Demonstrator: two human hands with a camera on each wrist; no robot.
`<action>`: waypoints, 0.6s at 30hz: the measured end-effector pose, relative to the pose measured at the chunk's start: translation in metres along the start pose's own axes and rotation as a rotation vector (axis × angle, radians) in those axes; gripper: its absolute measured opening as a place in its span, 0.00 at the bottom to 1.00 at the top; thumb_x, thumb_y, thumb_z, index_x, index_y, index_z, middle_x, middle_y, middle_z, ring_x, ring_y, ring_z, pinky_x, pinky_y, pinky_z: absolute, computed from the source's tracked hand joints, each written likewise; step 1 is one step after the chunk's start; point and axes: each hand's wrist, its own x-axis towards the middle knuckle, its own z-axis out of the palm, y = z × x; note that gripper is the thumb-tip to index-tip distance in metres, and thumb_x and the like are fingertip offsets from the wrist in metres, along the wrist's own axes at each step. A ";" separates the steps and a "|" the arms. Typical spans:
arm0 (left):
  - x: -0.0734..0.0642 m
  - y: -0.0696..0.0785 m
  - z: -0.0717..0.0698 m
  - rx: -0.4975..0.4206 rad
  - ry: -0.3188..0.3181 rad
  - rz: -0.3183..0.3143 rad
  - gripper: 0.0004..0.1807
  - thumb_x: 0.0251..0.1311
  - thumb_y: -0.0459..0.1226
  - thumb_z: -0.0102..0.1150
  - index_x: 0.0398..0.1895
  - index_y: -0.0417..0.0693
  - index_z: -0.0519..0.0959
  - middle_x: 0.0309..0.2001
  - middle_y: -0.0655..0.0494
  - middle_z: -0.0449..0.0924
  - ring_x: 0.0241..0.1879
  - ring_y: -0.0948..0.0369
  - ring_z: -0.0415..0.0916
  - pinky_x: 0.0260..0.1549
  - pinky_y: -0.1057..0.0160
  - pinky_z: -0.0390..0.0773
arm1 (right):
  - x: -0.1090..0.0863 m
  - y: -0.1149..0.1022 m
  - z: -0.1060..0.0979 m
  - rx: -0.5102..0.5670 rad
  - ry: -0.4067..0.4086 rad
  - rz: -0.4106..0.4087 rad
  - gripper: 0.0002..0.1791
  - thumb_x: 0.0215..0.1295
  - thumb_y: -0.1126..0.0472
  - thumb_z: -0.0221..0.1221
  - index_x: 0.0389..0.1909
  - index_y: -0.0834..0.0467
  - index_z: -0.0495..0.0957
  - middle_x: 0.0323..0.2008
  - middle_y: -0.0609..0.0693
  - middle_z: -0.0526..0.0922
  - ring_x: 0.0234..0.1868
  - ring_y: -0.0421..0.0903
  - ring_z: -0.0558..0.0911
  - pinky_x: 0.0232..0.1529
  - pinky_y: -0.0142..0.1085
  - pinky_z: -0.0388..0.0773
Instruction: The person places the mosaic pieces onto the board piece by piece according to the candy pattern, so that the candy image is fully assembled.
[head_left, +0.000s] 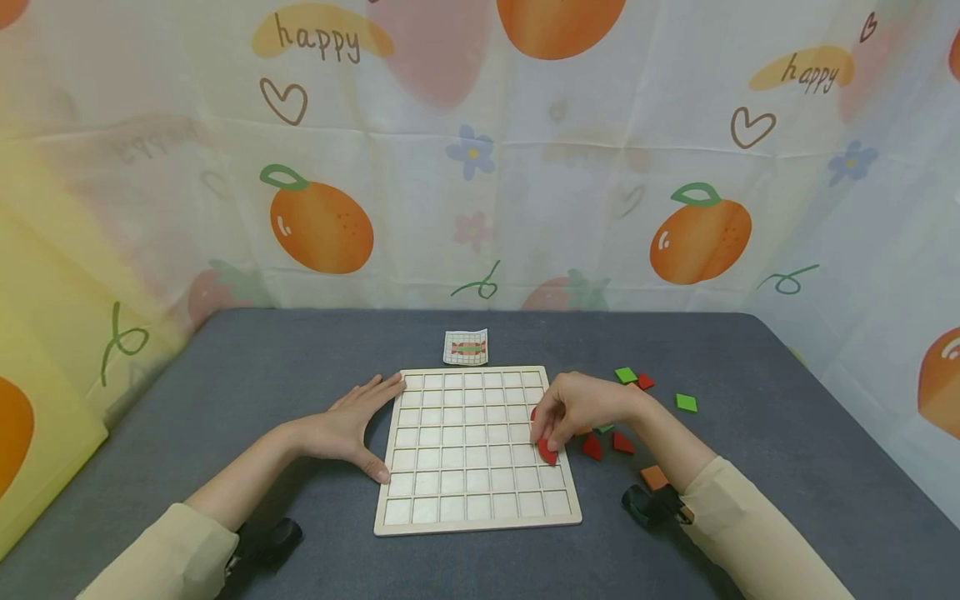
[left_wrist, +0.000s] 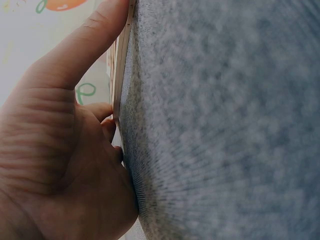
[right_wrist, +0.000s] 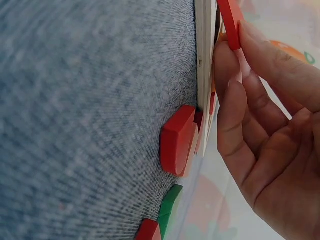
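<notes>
A pale wooden grid board (head_left: 453, 482) with rows of white squares lies flat on the table. My left hand (head_left: 341, 429) rests at its left side, fingers spread, with the thumb at the lower left edge and the fingertips at the upper left corner. My right hand (head_left: 581, 408) pinches a flat red piece with a curved edge (head_left: 547, 452) between thumb and fingers, over the board's right columns. In the right wrist view the pinched red piece (right_wrist: 230, 22) stands tilted at the board's edge. Another bit of red shows on the board, mostly hidden behind the right hand.
Right of the board lie loose red pieces (head_left: 622, 442), green squares (head_left: 686, 403) and an orange square (head_left: 654, 477), some partly under the right arm. A small printed card (head_left: 465, 347) with a red, orange and green pattern lies behind the board. A patterned curtain (head_left: 480, 208) hangs behind the table.
</notes>
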 end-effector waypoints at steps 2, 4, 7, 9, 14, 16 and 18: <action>0.000 0.000 0.000 0.001 0.000 0.000 0.71 0.37 0.56 0.79 0.80 0.45 0.44 0.82 0.46 0.36 0.79 0.37 0.30 0.70 0.27 0.36 | 0.000 0.000 0.000 -0.003 -0.001 0.000 0.10 0.56 0.68 0.68 0.40 0.61 0.88 0.35 0.58 0.89 0.31 0.37 0.85 0.34 0.31 0.82; 0.000 0.000 0.000 0.000 0.001 0.000 0.71 0.37 0.56 0.79 0.80 0.44 0.44 0.82 0.46 0.36 0.79 0.36 0.30 0.70 0.27 0.36 | 0.000 0.001 0.000 -0.005 0.006 0.007 0.10 0.56 0.68 0.68 0.40 0.61 0.88 0.36 0.57 0.90 0.30 0.38 0.85 0.32 0.31 0.81; -0.001 0.001 0.000 -0.002 0.003 -0.002 0.71 0.37 0.56 0.79 0.80 0.44 0.44 0.82 0.45 0.36 0.79 0.36 0.30 0.70 0.27 0.36 | 0.001 0.000 0.000 -0.003 0.018 0.024 0.09 0.56 0.69 0.68 0.39 0.61 0.88 0.34 0.57 0.90 0.27 0.41 0.83 0.26 0.30 0.77; -0.001 0.001 0.000 -0.004 0.003 -0.002 0.71 0.37 0.56 0.79 0.80 0.44 0.44 0.82 0.46 0.36 0.79 0.36 0.30 0.70 0.27 0.36 | 0.001 0.000 0.000 -0.002 0.023 0.031 0.09 0.56 0.69 0.68 0.39 0.61 0.88 0.34 0.56 0.90 0.26 0.41 0.82 0.24 0.30 0.74; -0.001 0.001 0.000 -0.001 0.001 0.003 0.71 0.38 0.56 0.79 0.80 0.44 0.44 0.82 0.46 0.35 0.79 0.36 0.30 0.70 0.27 0.36 | 0.001 -0.002 0.000 -0.016 0.024 0.025 0.10 0.56 0.68 0.69 0.39 0.60 0.88 0.38 0.55 0.90 0.31 0.36 0.85 0.33 0.30 0.81; -0.001 0.001 0.000 -0.001 0.001 0.005 0.71 0.38 0.56 0.79 0.80 0.44 0.44 0.82 0.45 0.35 0.79 0.36 0.29 0.70 0.27 0.36 | 0.001 -0.002 0.000 -0.024 0.023 0.019 0.10 0.56 0.68 0.69 0.40 0.59 0.88 0.39 0.55 0.90 0.32 0.36 0.85 0.37 0.31 0.83; -0.001 0.002 -0.001 -0.002 0.002 0.007 0.71 0.37 0.56 0.79 0.80 0.44 0.44 0.82 0.45 0.36 0.79 0.36 0.29 0.70 0.27 0.36 | 0.001 -0.002 0.000 -0.029 0.022 0.014 0.10 0.56 0.68 0.69 0.40 0.59 0.88 0.40 0.55 0.90 0.33 0.36 0.85 0.38 0.31 0.84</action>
